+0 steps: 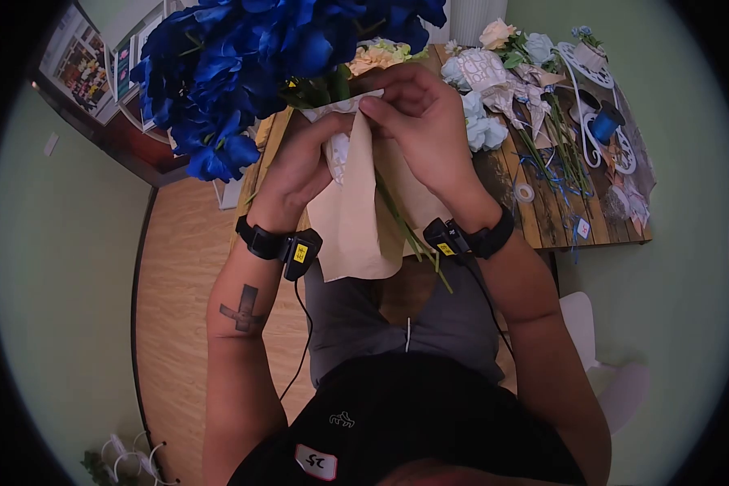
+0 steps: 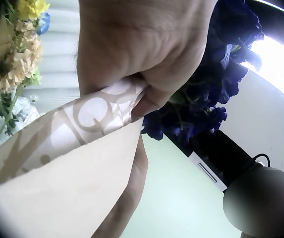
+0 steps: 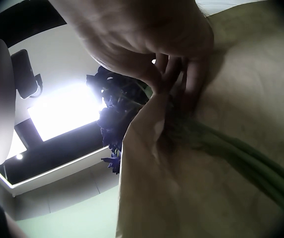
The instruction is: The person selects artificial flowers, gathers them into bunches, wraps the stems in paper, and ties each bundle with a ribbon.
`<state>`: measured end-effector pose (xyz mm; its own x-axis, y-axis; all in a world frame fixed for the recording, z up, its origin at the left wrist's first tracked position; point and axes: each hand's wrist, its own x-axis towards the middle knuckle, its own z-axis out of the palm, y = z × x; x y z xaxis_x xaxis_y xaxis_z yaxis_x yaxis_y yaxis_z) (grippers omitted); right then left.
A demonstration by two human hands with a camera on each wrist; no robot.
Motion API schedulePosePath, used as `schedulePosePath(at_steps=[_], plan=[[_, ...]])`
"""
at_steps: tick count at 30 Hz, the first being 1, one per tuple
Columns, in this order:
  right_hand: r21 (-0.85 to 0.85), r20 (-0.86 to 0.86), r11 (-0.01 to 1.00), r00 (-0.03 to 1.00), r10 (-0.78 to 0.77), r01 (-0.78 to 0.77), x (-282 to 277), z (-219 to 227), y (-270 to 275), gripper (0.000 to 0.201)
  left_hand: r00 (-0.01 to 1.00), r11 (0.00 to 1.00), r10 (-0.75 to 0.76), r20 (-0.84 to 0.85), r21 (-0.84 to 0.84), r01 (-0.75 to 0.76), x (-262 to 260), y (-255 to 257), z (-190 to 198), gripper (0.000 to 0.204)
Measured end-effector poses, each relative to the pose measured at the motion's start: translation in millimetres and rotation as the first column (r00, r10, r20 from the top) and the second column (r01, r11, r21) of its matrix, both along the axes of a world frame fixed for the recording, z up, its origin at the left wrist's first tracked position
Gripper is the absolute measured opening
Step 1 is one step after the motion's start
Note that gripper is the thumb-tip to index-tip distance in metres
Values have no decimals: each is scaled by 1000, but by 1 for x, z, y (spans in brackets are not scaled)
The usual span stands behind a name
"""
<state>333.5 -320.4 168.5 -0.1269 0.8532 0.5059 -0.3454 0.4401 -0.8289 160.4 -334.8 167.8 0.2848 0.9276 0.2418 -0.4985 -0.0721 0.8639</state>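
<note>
A person's left hand (image 1: pixel 301 166) grips brown paper (image 1: pixel 356 235) around blue flowers (image 1: pixel 227 81), blooms beyond it; the right hand (image 1: pixel 433 134) pinches the paper's edge above the stems (image 1: pixel 402 217). Wrapping seems underway; next probably calls for securing that fold.

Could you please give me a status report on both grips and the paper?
Left grip holding paper; right grip pinching its edge. Paper partly around stems, lower ends showing. Nothing evidently in the way.

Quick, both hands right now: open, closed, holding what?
Left hand: closed, gripping the wrapping paper below the blue flowers.
Right hand: closed, pinching the wrapping paper's edge.
</note>
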Motion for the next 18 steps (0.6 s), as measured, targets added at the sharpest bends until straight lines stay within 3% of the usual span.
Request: schedulePosePath(at_steps=[4,7,8,10,11,13,15,18], plan=[[42,77,998,995,-60,57,-3,-7,-2,24,999,998,-42,-16,-48,41,-7,9,-8,26],[84,-22,994,997,-69,70,-8,-14,-6,24,995,983,-85,59,-159,93,-12,12,-14,22],[30,-36,999,999,-24,25,-8,-15,-9,24,995,983,-85,59,-159,94,-14,13,-14,22],[-24,-51,999,999,20,-21,-8,-22,-10,25,992,999,-15,-127,-49,9,-13,10,-10,46],[-69,-2,997,999,40,-40,-9,-31,-8,22,992,999,-15,-127,-51,8,-7,7,-5,46],[-113,44,992,997,63,-57,-10,-36,-10,21,997,986,-25,-80,164,38,9,2,4,57],[-334,-182,923,974,134,-190,-9,-35,-19,22,996,988,-71,-57,130,78,6,2,4,60],[-233,-38,962,990,136,-141,-6,-43,-16,24,996,984,-89,-22,154,91,12,-3,9,62]])
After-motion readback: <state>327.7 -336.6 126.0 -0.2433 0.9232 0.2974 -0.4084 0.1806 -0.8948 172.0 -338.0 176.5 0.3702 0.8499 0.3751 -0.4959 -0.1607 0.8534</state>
